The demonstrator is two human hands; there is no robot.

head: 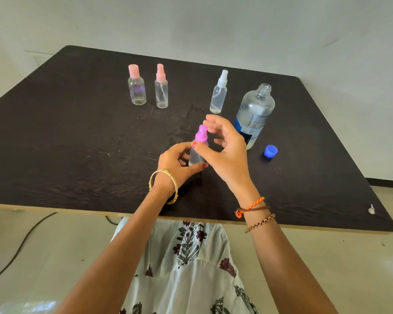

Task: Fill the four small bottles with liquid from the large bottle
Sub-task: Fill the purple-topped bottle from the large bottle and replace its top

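Single view, head-worn, wide-angle. Looks forward and steeply down from above the near edge of the dark table (77, 143). Near: both forearms and the lap below the near edge. Far edge and wall at frame top. Right far corner in frame; left side cropped. Straight edges bow outward.

I see a dark wooden table (77, 155) — far left two pink-capped bottles (137, 86) (161, 87), a white sprayer (218, 92), the uncapped large bottle (254, 114) right, blue cap (270, 151) beside it.
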